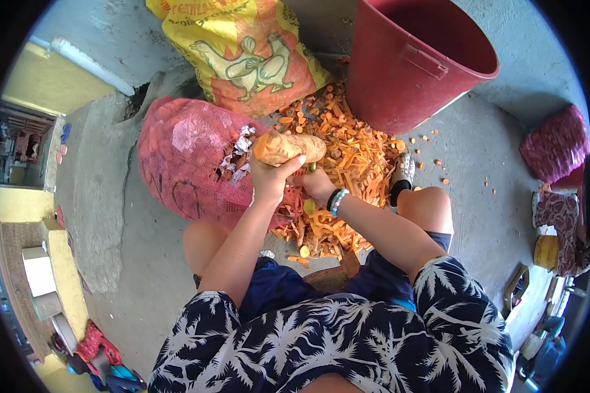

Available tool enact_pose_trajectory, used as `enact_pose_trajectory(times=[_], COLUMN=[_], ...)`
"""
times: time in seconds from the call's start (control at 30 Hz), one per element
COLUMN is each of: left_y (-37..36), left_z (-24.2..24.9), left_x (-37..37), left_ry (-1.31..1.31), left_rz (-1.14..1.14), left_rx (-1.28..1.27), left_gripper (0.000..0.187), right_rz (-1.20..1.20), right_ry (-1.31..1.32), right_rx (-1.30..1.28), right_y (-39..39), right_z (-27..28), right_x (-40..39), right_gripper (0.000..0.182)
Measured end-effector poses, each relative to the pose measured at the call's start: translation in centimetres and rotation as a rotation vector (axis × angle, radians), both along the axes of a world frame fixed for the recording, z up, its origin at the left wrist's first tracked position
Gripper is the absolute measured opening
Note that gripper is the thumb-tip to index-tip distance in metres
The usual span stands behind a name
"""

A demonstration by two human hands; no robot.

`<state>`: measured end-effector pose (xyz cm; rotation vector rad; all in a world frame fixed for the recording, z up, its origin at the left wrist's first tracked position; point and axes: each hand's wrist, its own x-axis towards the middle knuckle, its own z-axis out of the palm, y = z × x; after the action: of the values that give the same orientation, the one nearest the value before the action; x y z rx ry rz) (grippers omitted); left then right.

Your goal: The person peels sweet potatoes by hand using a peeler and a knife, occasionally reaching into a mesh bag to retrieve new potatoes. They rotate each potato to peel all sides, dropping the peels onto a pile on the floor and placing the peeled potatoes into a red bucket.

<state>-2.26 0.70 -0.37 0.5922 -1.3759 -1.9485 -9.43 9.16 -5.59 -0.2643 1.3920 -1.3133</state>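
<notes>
Your left hand (269, 178) has its fingers wrapped around one thick orange root (290, 149), gripping it with the thumb on its near side. The root lies sideways above those fingers, its cut end to the left and its other end reaching out to the right.

Just right of them, the fingers of your right hand (316, 186) are curled closed below the root; one small green piece (313, 167) shows at their top, but you cannot tell what the rest of the grasped thing is. Two bands, one dark and one beaded (337, 202), circle your right wrist.

Under and beyond your fingers spreads one heap of orange peelings and cut bits (357, 154), too many to count. Left of your left hand sits one red mesh sack (183, 157), with pale papery scraps at its near opening. Farther ahead of your fingers stands one yellow and orange sack (249, 59) printed with birds, and ahead to the right, one big red bin (400, 78). Right of your right hand, one patterned shoe (406, 168) is beside the heap.
</notes>
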Motion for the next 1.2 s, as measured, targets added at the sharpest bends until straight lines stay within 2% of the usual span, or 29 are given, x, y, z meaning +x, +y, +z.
enact_pose_trajectory(times=[0.03, 0.07, 0.13, 0.2, 0.23, 0.27, 0.3, 0.33, 0.4, 0.47, 0.53, 0.57, 0.63, 0.67, 0.73, 0.8, 0.9, 1.0, 1.17, 1.2], left_y=[0.1, 0.3, 0.5, 0.6, 0.6, 0.6, 1.5, 3.0, 3.4, 1.3, -0.3, -1.1, -3.0, -3.4, -3.7, -3.3, -2.7, -2.1, -1.4, -1.1], left_z=[-0.3, -0.6, -1.0, -1.4, -1.5, -1.6, -0.9, -0.5, 1.1, 0.3, 1.0, 0.9, 1.0, 1.0, 1.2, 1.0, -0.1, -0.2, 1.1, 1.4], left_x=[0.0, -0.1, -0.2, 0.0, 0.1, 0.2, 1.1, 0.9, 1.0, 1.9, 2.3, 2.4, 2.9, 3.0, 3.3, 2.8, 1.3, 1.0, 0.2, 0.1], left_ry=[0.003, 0.004, 0.097, 0.126, 0.199, 0.273, 0.313, 0.308, 0.258, 0.291, 0.32, 0.378, 0.433, 0.438, 0.306, 0.261, 0.18, 0.152, 0.071, -0.022], left_rz=[-0.039, -0.039, -0.048, -0.055, -0.078, -0.102, -0.259, -0.222, -0.249, -0.21, -0.091, -0.125, -0.201, -0.189, -0.117, -0.029, 0.063, 0.007, 0.032, -0.021], left_rx=[0.121, 0.124, 0.265, 0.273, 0.517, 0.761, 0.958, 0.715, 0.561, 0.719, 0.85, 0.86, 0.889, 0.891, 0.868, 0.86, 0.737, 0.798, 0.787, 0.76], left_gripper=[0.05, 0.05, 0.051, 0.046, 0.044, 0.043, 0.042, 0.045, 0.045, 0.042, 0.043, 0.043, 0.045, 0.045, 0.046, 0.042, 0.039, 0.043, 0.044, 0.047], right_rz=[-0.069, -0.134, -0.099, -0.343, -0.345, -0.206, -0.21, -0.242, -0.282, -0.307, -0.267, -0.362, -0.494, -0.519, -0.522, -0.536, -0.398, -0.348, -0.237, -0.238], right_ry=[-0.037, -0.073, -0.115, 0.192, 0.513, 0.005, 0.007, 0.062, 0.166, 0.273, 0.203, 0.192, 0.155, 0.108, 0.184, 0.243, 0.372, 0.442, 0.622, 0.621], right_rx=[-0.03, -0.059, -0.083, -0.279, -0.304, 0.039, 0.039, 0.088, 0.195, 0.307, 0.367, 0.328, 0.057, -0.101, -0.347, -0.414, -0.343, -0.358, -0.262, -0.259], right_y=[-0.1, -0.1, -0.2, -0.4, -0.4, -0.7, -0.4, -0.3, 0.2, 0.9, 1.0, 1.1, 1.2, 1.3, 1.0, 1.1, 1.2, 0.7, 0.9, 0.9], right_z=[-1.1, -2.1, -2.8, -3.2, -4.3, -5.3, -6.3, -7.3, -9.4, -10.5, -9.9, -5.5, -2.4, 0.4, 4.7, 7.8, 8.9, 9.0, 10.2, 10.0], right_x=[0.3, 0.4, 0.6, 1.2, 0.5, -1.3, -2.6, -3.9, -5.7, -6.4, -7.5, -7.1, -8.2, -8.2, -7.8, -5.9, -4.5, -4.6, -4.4, -4.8], right_gripper=[0.026, 0.028, 0.029, 0.023, 0.021, 0.023, 0.023, 0.025, 0.03, 0.034, 0.017, 0.014, 0.02, 0.015, 0.019, 0.024, 0.031, 0.036, 0.03, 0.03])
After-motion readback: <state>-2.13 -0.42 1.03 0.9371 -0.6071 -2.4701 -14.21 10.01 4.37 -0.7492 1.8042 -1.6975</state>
